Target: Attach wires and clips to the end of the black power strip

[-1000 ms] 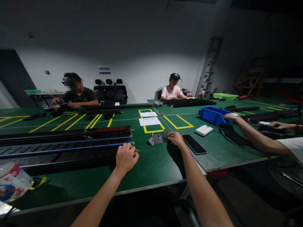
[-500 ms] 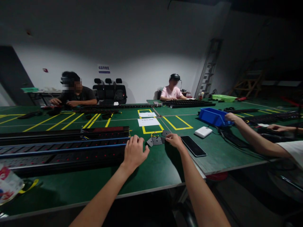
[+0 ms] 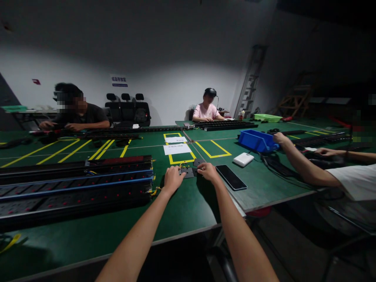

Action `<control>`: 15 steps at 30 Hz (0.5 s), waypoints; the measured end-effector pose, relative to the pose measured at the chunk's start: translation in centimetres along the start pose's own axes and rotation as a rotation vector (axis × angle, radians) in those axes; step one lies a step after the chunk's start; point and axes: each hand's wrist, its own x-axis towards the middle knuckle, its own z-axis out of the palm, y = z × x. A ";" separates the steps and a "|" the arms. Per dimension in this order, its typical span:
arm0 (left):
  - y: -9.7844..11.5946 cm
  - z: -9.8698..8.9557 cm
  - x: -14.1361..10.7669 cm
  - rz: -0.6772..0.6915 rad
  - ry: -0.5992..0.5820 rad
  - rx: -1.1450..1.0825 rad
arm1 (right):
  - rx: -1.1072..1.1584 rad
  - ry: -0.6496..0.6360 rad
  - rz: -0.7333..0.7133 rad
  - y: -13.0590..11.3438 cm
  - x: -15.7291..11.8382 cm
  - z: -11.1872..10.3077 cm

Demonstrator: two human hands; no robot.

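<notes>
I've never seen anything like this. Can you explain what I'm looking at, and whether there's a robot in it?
No robot here: these are a person's bare hands, and every picture comes from one camera worn on that person's head. The left hand and right hand are at some small dark plates; whether either grips one is too small to tell. On the green table lie long black strips to the left, paper sheets beyond the plates, and a phone and white box to the right. Farther right, another person's hand is at a blue bin.
</notes>
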 end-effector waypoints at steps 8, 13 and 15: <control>-0.3 0.7 -0.4 -0.009 0.040 -0.062 | 0.045 0.030 0.018 0.7 0.2 -0.1; -0.3 0.8 -0.5 0.005 0.047 -0.066 | 0.038 0.018 0.019 0.3 0.1 0.1; -0.3 0.9 -0.5 0.018 0.060 -0.070 | 0.039 0.009 0.009 0.1 0.1 0.2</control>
